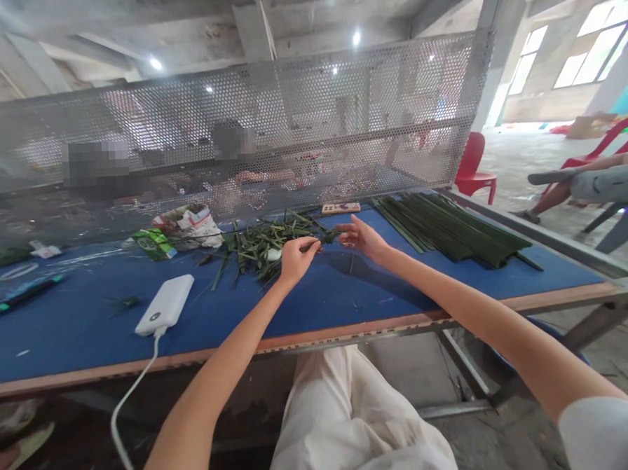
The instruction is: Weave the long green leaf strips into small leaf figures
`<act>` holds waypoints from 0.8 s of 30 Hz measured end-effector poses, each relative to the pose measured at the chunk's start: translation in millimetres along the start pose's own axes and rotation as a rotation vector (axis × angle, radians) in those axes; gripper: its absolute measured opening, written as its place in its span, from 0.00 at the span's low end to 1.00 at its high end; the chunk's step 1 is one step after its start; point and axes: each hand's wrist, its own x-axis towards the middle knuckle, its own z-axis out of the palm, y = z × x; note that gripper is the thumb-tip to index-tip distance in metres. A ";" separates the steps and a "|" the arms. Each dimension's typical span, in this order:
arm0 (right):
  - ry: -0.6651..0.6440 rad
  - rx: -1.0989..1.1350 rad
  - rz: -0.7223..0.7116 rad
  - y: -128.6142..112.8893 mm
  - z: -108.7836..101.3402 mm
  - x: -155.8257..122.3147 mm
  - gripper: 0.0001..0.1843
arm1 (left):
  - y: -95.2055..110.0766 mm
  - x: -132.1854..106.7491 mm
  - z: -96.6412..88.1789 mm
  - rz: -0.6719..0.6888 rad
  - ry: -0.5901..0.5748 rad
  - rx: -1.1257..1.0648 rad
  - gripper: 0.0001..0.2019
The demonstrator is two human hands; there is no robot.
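One green leaf piece (328,239) was above a blue table (323,315), between two hands. The left hand (297,258) pinched it; the right hand (365,240), fingers parted, was at its other end, contact unclear. The step seemed to be finger-working the leaf; the next move likely called for a steady left pinch. Around lay one scrap heap (264,241) and one long-leaf bundle (445,228), pieces uncountable, and one white power bank (167,302).

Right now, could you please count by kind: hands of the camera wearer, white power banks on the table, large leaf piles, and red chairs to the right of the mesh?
Hands (left, right): 2
Power bank: 1
Leaf piles (loose, flat): 2
Red chairs: 2
Total: 7
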 end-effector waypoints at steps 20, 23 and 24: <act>-0.127 -0.066 0.163 5.9 1.4 0.0 0.12 | -12.0 2.7 4.0 -0.068 -0.099 -0.199 0.09; -0.118 -0.086 0.141 9.1 1.0 1.0 0.14 | -10.1 2.3 3.7 -0.051 -0.100 -0.185 0.09; -0.114 -0.098 0.125 9.9 1.2 0.8 0.15 | -9.0 2.0 3.8 -0.043 -0.098 -0.175 0.08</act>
